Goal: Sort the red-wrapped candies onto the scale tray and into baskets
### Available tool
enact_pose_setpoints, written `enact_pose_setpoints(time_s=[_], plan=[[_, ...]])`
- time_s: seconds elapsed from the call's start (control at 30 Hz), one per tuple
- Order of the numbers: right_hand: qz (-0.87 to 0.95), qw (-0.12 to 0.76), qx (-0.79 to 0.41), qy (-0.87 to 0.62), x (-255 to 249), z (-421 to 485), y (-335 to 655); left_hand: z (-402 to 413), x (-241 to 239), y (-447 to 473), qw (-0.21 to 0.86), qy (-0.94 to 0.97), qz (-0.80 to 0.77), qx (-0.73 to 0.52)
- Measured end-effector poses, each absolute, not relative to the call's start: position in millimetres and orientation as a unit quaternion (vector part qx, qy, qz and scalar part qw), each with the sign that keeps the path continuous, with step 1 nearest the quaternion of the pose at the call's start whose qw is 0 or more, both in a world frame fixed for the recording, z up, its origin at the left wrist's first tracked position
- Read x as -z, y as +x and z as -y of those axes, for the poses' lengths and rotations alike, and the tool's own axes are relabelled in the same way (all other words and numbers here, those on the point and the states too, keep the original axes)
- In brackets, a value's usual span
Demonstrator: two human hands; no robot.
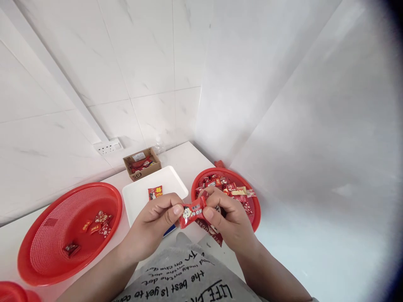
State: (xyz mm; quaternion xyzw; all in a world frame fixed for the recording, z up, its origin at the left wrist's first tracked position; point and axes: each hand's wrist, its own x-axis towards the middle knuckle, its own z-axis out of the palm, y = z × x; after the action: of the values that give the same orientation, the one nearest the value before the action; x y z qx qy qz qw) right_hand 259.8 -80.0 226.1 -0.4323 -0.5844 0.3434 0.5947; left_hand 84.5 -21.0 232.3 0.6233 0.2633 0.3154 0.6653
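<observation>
A red wrapped candy with a cartoon face and white lettering is stretched between my two hands, above the table's front edge. My left hand pinches its left end between thumb and fingers. The other end is pinched by my right hand. A dark red packet printed with "SUGAR" hangs under the right hand's fingers; whether that hand also grips it, I cannot tell. Behind the hands, a red packet with yellow print lies on a white tray, partly covered by my left hand.
At right, a red basket holds many wrapped candies. The larger red basket at left contains several. A cardboard box with red packets stands against the wall near a clear plastic bottle. Another red container shows at the lower left.
</observation>
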Motion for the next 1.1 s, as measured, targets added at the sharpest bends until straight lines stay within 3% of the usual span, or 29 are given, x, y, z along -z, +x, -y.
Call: enact_pose_setpoints(time_s=[0.27,0.43,0.6,0.87,1.1], plan=[[0.611,0.570,-0.281,-0.472,-220,78,255,25,-235,89,0.650,0.641,-0.297,-0.280],[0.588,0.546,-0.329,-0.497,-204,72,254,17,-221,93,0.635,0.650,-0.331,-0.255],[0.517,0.518,-0.413,-0.542,-180,72,258,-5,-166,89,0.603,0.625,-0.420,-0.263],[0.430,0.483,-0.484,-0.589,-148,79,258,-29,-40,46,0.474,0.631,-0.603,-0.118],[0.463,0.479,-0.457,-0.589,-142,75,255,-49,-15,23,0.362,0.658,-0.653,-0.095]])
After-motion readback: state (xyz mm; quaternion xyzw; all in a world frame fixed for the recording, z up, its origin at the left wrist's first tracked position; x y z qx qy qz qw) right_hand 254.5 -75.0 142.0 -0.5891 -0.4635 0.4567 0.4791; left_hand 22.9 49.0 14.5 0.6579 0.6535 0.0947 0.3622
